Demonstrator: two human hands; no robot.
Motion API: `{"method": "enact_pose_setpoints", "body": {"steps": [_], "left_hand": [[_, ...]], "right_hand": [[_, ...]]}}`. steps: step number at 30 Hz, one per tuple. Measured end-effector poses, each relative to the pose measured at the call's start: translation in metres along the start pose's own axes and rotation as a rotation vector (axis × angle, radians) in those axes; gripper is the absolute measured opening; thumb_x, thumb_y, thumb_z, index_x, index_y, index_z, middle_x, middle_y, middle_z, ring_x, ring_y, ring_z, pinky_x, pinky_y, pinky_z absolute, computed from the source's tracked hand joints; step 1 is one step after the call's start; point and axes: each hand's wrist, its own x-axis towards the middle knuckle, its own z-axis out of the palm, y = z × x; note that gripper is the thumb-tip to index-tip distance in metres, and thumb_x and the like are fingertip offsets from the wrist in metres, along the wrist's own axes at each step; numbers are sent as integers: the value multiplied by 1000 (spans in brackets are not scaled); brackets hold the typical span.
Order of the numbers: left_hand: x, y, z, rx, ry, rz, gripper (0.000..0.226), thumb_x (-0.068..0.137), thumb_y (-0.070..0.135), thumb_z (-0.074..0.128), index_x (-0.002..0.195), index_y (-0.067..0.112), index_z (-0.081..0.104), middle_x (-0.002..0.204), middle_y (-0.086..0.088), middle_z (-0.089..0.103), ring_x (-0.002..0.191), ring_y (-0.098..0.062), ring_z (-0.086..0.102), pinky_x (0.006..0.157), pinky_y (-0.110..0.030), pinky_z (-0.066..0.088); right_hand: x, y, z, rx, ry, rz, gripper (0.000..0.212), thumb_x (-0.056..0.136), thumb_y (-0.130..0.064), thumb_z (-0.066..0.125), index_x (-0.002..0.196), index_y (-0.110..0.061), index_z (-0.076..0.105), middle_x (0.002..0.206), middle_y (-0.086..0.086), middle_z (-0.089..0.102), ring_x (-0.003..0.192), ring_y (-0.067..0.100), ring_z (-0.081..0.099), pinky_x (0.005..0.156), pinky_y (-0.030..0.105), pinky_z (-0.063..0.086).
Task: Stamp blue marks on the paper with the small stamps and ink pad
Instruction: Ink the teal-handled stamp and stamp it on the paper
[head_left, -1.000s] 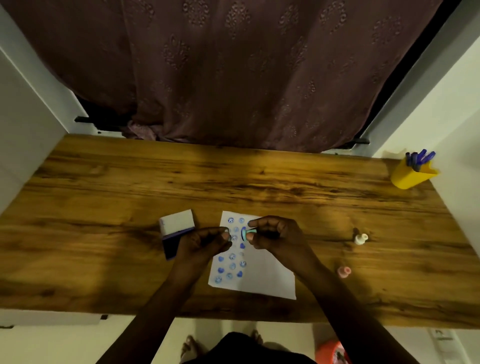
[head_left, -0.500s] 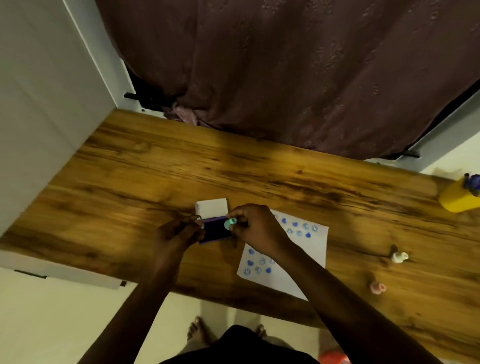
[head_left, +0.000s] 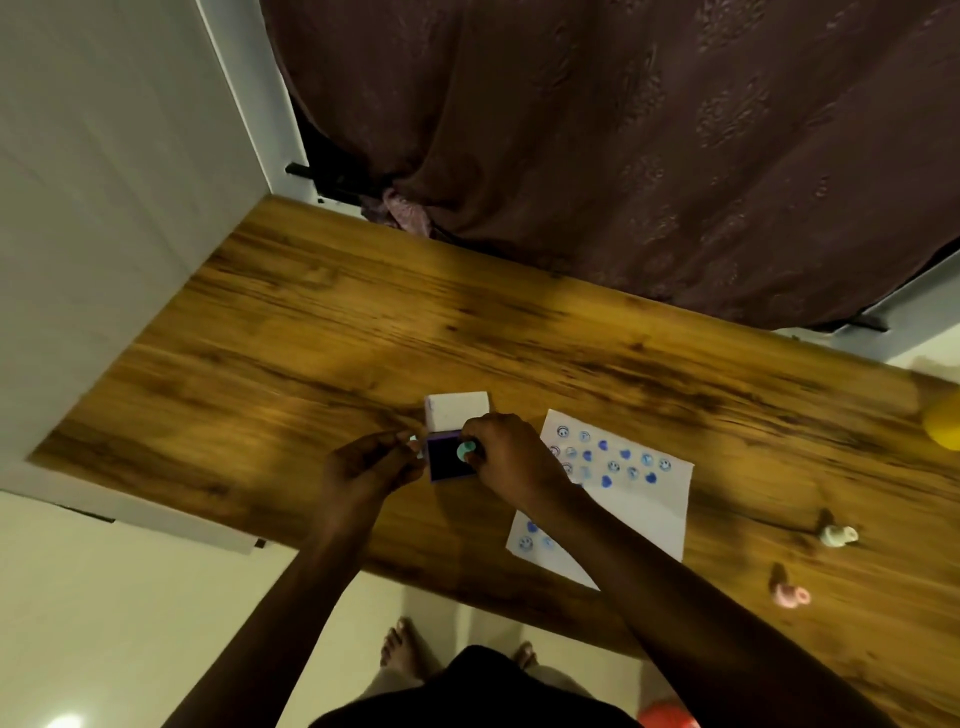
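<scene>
Right hand (head_left: 511, 460) is pinching a teal stamp (head_left: 464, 451) face-down on the open ink pad (head_left: 451, 460), near the table's (head_left: 322, 332) front edge. Left hand (head_left: 369, 465) is pinching a small teal piece, likely the cap. Press squarely, lift straight. A second ago both hands were over the paper (head_left: 634, 499); now they are left of it.
</scene>
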Motion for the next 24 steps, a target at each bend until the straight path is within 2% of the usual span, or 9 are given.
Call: {"method": "enact_pose_setpoints", "body": {"steps": [5,10,14,20,24], "left_hand": [[2,-3,-2,10,-6,-21,18,94,9,72,110,1,77,107,-18,80,99,-28,78,84,-39,64],[6,-6,7,19,-12,-31,16,94,7,73,108,3,79,105,-12,82,98,-25,79,76,-28,65],[8,-4,12,45,-18,-27,19,94,6,72,111,0,77,107,-15,81,100,-31,79,79,-33,66],[5,6,14,62,-39,-18,18,95,7,71,111,2,77,108,-15,81,104,-35,77,89,-48,61],[4,10,16,65,-50,-13,18,95,7,70,112,2,76,108,-14,81,104,-34,77,88,-45,62]], "right_hand": [[0,-1,5,-17,9,21,30,94,-16,69,124,-15,72,122,10,72,114,28,67,93,34,53],[1,-4,7,-50,-15,32,38,89,-9,73,127,-15,69,126,11,70,120,30,65,99,39,54],[2,-5,6,-68,-16,42,38,91,-11,72,128,-15,69,130,13,70,123,31,65,101,38,53],[7,-8,-3,-109,-30,29,28,92,-12,71,120,-15,73,121,16,72,113,34,68,93,42,59],[5,-3,-9,-26,28,13,26,91,-12,71,117,-16,74,120,12,73,113,30,68,89,35,56]]}}
